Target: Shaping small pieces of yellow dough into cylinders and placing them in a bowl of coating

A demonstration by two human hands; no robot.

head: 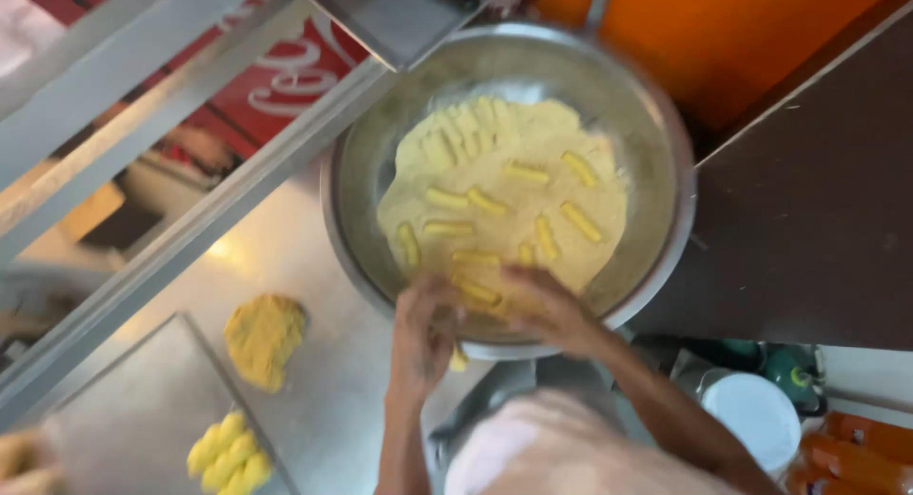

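Head view: both hands were at the near rim of a steel bowl (656, 124). Left hand (423, 329) sat on the rim, fingers curled narrow, probably pinching a yellow stick (459, 359) at the bowl's edge; blur made the grip hard to read. Right hand (542, 305) lay inside the bowl, fingers loosely spread on the crumbs (514, 138), touching them. More coated sticks (580, 221) lay scattered on the crumb bed. Left of the bowl on the counter (314, 257): a crumb pile (263, 338), and a tray (133, 409) holding pale pieces (228, 454).
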